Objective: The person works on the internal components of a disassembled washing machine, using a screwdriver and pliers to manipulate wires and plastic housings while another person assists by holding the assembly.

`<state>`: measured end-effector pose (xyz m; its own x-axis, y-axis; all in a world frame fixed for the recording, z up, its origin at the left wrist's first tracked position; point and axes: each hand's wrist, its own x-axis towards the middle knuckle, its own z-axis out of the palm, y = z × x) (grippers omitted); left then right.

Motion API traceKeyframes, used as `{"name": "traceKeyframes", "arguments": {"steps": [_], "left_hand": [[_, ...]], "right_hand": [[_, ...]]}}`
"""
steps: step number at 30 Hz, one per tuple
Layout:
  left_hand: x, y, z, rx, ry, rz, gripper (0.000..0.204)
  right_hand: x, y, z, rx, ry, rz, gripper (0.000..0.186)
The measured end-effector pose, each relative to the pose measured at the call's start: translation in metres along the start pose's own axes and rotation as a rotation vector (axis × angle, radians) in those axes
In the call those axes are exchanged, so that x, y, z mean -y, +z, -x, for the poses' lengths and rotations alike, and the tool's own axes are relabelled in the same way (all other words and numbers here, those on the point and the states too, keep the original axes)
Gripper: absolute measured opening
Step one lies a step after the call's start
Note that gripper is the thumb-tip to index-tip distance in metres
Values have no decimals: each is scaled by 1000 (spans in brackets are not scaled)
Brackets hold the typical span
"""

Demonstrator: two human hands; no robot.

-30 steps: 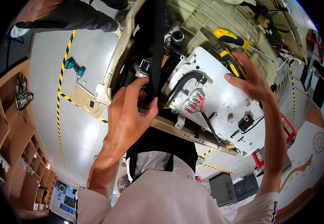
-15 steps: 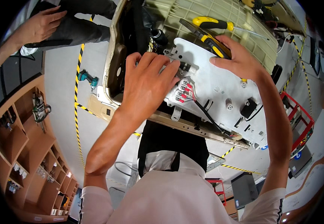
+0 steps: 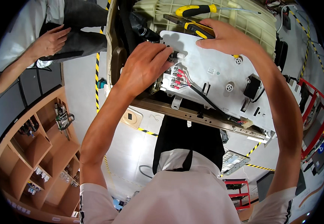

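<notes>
One thumb extended, our right hand (image 3: 227, 37) spans pliers (image 3: 200, 30) at the white panel's (image 3: 206, 56) far edge; our left hand (image 3: 145, 64) arches over its left edge, both grips impossible to tell.

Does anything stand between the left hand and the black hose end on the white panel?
Nothing visible does: the left hand is right at the black hose end, partly hiding it. The pliers in the right hand sit clear of it.

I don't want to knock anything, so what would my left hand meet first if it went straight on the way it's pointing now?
Most likely the pale-tipped black fitting, just ahead of your left hand over the white panel, though depth is unclear and they may already touch.
</notes>
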<state>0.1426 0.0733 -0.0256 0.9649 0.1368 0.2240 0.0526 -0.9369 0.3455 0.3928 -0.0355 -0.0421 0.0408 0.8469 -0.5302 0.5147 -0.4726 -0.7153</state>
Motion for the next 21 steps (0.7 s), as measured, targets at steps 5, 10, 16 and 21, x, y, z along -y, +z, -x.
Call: {"name": "traceKeyframes", "arguments": {"steps": [5, 10, 16, 21], "left_hand": [[2, 3, 0, -12, 59, 0, 33], [4, 1, 0, 47, 63, 4, 34], [8, 2, 1, 60, 81, 18, 32], [12, 1, 2, 67, 80, 39, 31]], "right_hand": [[-1, 1, 0, 8, -7, -26, 73], [-2, 4, -1, -15, -22, 21, 71], [-2, 9, -3, -19, 19, 51, 66], [-2, 11, -4, -51, -20, 66, 65]]}}
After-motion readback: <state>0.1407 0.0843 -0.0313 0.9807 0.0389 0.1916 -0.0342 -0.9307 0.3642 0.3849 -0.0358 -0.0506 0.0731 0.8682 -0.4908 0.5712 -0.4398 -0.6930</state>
